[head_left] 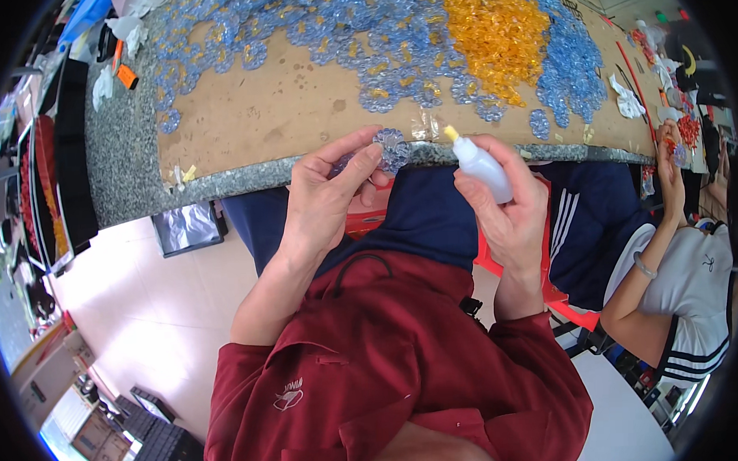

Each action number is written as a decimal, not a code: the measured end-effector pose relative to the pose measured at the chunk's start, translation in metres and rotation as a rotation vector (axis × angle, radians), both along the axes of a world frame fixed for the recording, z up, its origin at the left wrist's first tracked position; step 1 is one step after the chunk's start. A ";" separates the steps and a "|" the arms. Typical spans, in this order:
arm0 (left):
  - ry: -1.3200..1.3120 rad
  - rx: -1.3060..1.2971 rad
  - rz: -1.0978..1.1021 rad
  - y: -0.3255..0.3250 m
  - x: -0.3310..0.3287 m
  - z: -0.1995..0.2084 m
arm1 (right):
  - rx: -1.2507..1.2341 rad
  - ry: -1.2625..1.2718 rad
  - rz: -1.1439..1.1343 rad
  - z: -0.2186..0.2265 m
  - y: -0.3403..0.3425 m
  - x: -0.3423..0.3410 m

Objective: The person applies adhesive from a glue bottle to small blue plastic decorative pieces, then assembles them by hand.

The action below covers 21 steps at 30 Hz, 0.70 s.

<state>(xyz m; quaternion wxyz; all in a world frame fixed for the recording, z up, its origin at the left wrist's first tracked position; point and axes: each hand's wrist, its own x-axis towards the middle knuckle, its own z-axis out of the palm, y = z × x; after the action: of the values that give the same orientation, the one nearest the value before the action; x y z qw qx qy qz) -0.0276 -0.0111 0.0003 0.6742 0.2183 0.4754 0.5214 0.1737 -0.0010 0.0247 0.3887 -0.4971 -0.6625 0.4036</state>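
Between the thumb and fingers of my left hand (323,187) is a clear bluish flower-shaped plastic piece (393,151), held just off the table's near edge. My right hand (510,201) is wrapped round a small white squeeze bottle (482,170) with a yellow tip, which points up and to the left, apart from the piece. Beyond my hands, many blue flower-shaped plastic pieces (253,54) lie spread over a cardboard sheet (279,112), several with amber bits on them. A heap of small amber plastic pieces (496,43) sits among the blue ones.
Under the cardboard is a speckled stone tabletop (122,150). An orange-handled tool (126,75) and crumpled tissue lie at the far left. At the right, a co-worker in a white shirt (684,288) sits close by, a hand raised at the table. A black tray (188,229) stands below, left.
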 end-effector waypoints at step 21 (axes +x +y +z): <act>0.138 0.033 0.034 -0.010 0.001 0.000 | 0.243 -0.048 -0.030 0.001 -0.007 -0.019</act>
<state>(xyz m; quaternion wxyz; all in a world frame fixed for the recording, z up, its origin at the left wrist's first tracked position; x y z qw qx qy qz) -0.0262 -0.0207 0.0005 0.6271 0.2568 0.5159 0.5241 0.1551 -0.0085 0.0262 0.4360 -0.4659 -0.7080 0.3024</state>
